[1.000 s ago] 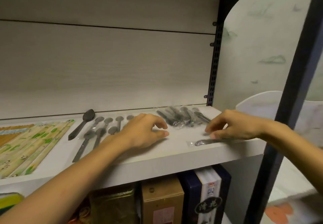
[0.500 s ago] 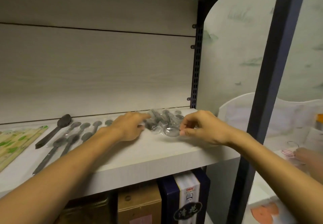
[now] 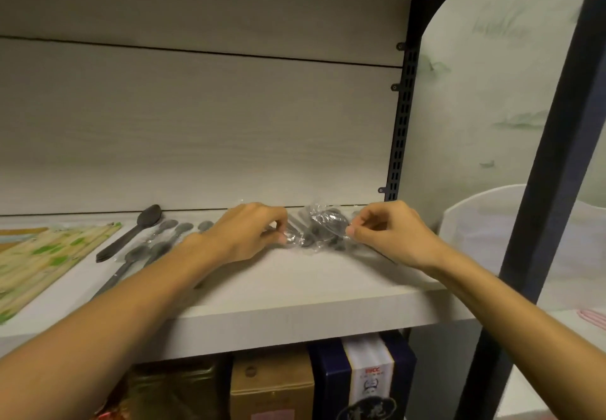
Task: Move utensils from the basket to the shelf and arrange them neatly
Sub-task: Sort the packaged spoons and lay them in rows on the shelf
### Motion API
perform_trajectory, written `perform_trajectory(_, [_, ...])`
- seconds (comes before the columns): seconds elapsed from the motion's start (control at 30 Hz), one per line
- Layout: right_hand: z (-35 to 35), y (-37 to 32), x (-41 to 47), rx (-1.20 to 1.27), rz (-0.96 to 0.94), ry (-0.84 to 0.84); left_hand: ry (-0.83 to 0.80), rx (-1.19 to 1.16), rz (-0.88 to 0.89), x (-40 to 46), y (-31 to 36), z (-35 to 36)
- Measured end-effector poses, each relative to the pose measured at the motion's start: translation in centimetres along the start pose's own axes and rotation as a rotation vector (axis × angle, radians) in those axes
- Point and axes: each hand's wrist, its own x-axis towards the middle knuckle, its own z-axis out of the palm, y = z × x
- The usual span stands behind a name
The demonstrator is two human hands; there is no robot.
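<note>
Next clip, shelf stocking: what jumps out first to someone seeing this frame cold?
Both hands meet at the back of the white shelf: the left hand and right hand each pinch an end of a crinkled clear bag of dark spoons. To the left, loose dark spoons lie in rows beside green-printed chopstick packets. Boxes stand on the shelf below.

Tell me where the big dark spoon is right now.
The big dark spoon lies on the shelf, left of centre, between the chopstick packets and the wrapped spoons.
</note>
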Motion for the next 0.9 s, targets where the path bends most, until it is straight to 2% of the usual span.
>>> perform_trajectory(0.17, [0.9,-1.9,1.4,0.080,0.010,0.001,0.138,-0.008,0.159,-0.7,-1.2,-2.0])
perform_trajectory(0.23, [1.5,-2.6,2.1,0.126,0.009,0.022,0.207,0.026,0.119,-1.1,-1.9,-3.1])
perform_trajectory(0.33, [3.0,-3.5,2.8,0.206,0.054,0.027,0.251,0.018,-0.050,-2.4,-3.3,-4.4])
perform_trajectory(0.4, [4.2,-4.2,3.3,0.237,0.074,0.023,0.269,-0.108,-0.160,-3.2,-4.5,-5.0])
perform_trajectory(0.53, [7.1,-6.2,5.1,0.261,0.076,0.062,0.403,-0.507,-0.383,-4.0,-6.7,-5.9])
perform_trajectory(0.63, [9.5,-7.4,7.0,0.320,0.148,0.064,0.432,-0.781,-0.553,-4.7,-7.6,-6.1])
perform_trajectory(0.73, [11.7,-8.3,9.0,0.344,0.209,0.035,0.411,-0.933,-0.638,-5.3,-8.5,-6.2])
perform_trajectory(0.9, [15.2,-6.9,11.2,0.192,0.250,-0.090,0.406,-1.125,-0.723,-6.0,-9.4,-5.6])
